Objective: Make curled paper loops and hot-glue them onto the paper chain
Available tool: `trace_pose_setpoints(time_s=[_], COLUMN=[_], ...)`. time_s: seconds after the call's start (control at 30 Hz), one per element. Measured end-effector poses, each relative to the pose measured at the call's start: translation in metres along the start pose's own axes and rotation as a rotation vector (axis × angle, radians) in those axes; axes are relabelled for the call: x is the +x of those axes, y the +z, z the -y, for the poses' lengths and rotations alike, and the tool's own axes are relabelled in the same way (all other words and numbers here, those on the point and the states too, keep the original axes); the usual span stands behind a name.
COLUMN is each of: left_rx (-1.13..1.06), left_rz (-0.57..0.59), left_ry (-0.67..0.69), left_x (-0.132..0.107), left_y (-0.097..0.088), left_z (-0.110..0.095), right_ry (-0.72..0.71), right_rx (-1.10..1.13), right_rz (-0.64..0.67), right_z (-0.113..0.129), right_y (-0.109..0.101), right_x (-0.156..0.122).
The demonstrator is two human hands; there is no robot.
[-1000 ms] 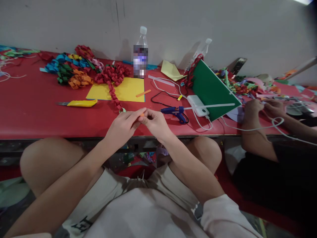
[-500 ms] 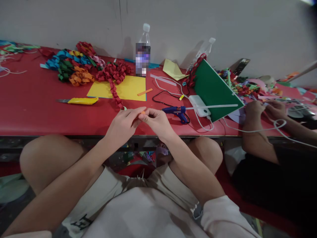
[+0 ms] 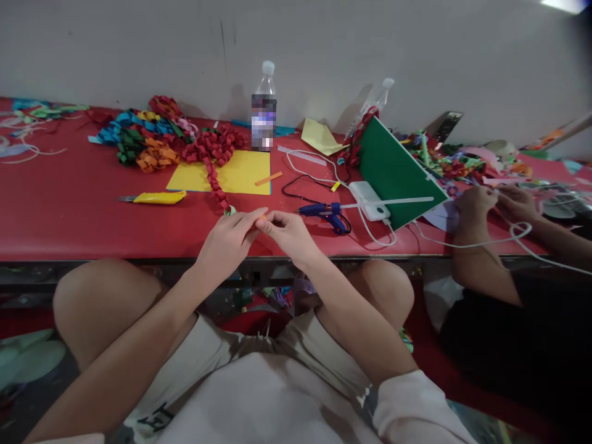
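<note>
My left hand [image 3: 230, 239] and my right hand [image 3: 287, 232] meet over the front of the red table, both pinching a small orange paper strip [image 3: 263, 217]. Most of that strip is hidden by my fingers. Just beyond my left hand, a red paper chain [image 3: 213, 179] runs down from a heap and ends in a pale green link [image 3: 230, 211]. A blue glue gun [image 3: 329, 214] with a long glue stick lies to the right of my right hand. Another orange strip [image 3: 269, 179] rests partly on the yellow paper [image 3: 245, 169].
A yellow utility knife [image 3: 160, 197] lies left, below a heap of coloured paper chains [image 3: 148, 139]. A bottle [image 3: 263, 111] stands by the wall. To the right are a white power bank [image 3: 370, 200], a leaning green board [image 3: 393, 169], cables, and another person's hands [image 3: 493, 203].
The camera view has shifted slightly, so the table items sit a little lower. My two hands stay together on the orange strip, with only small finger movement.
</note>
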State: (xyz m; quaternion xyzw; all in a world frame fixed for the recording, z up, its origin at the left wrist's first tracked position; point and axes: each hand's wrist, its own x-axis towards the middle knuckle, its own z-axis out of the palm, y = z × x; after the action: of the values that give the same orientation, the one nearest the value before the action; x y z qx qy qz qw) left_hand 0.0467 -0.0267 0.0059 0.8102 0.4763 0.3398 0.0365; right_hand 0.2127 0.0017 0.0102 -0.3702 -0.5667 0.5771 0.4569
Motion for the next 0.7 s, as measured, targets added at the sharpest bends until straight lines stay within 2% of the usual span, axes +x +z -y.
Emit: trace_pose_setpoints(time_s=[0.1,0.17,0.27,0.33,0.43,0.57,0.63,0.7], left_rx=[0.058,0.11,0.157,0.167,0.118,0.129,0.238,0.329], left_rz=[0.051,0.118,0.188,0.179,0.091,-0.174,-0.257,-0.219], left_ry=[0.048,0.093,0.134,0.103,-0.001,-0.026,-0.045,-0.053], left_x=[0.002,0.009,0.03,0.049,0.079,0.103,0.106,0.105], left_y=[-0.001,-0.004,-0.011,-0.018,-0.032,-0.058,-0.069,-0.072], left_z=[0.001,0.003,0.012,0.023,0.045,0.071,0.083,0.094], right_ry=[-0.025,-0.041,-0.093,-0.147,-0.202,-0.143,-0.066,0.026], right_rx=[-0.026,-0.036,-0.064,-0.099,-0.198,-0.432,-0.721,-1.086], right_rz=[-0.053,-0.043,-0.025,-0.038,-0.006,0.036,0.069,0.082], right_z=[0.001,0.006,0.025,0.045,0.077,0.104,0.103,0.091], right_y=[-0.001,-0.002,-0.007,-0.01,-0.011,-0.015,-0.02,-0.025], right_x=[-0.003,-0.005,-0.001,0.009,0.039,0.102,0.135,0.162])
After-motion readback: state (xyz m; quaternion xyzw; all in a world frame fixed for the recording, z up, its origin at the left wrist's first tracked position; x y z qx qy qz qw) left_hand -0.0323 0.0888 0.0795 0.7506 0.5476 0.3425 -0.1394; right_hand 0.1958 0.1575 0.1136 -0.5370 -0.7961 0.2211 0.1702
